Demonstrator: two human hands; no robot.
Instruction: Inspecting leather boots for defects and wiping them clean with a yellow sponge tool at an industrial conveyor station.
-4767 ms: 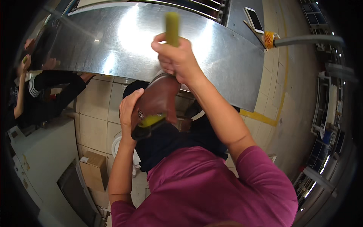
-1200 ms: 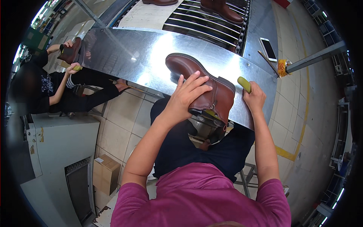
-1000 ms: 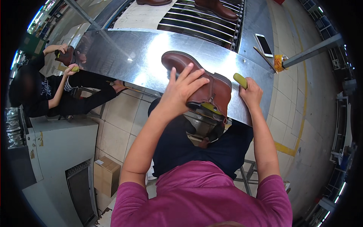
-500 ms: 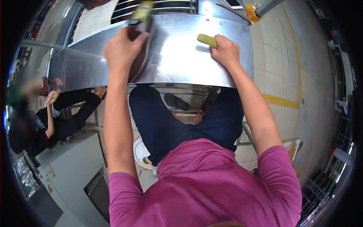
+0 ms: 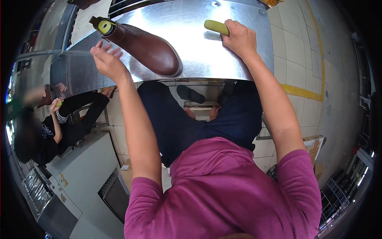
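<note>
A brown leather ankle boot [image 5: 149,49] lies on the metal tabletop, its toe pointing toward me and to the right. In its opening shows the round end of a yellow-green insert [image 5: 105,27]. My left hand [image 5: 109,61] is beside the boot's ankle, apart from it, with fingers spread and nothing held. Over the right part of the table, my right hand [image 5: 240,38] grips an oblong yellow-green pad [image 5: 215,26], seemingly like a sponge. Its far end sticks out leftward from my fingers, above its reflection.
The metal table [image 5: 187,36] ends just in front of my knees. To the left, a co-worker's hand [image 5: 55,104] holds a small yellow-green piece near another brown shoe [image 5: 45,96]. A grey cabinet [image 5: 89,171] stands at lower left. Yellow floor tape [image 5: 302,94] runs on the right.
My left hand has let go of the boot and drawn back left. The boot, blurred and held before, now lies with its toe toward me. My right hand keeps the pad.
</note>
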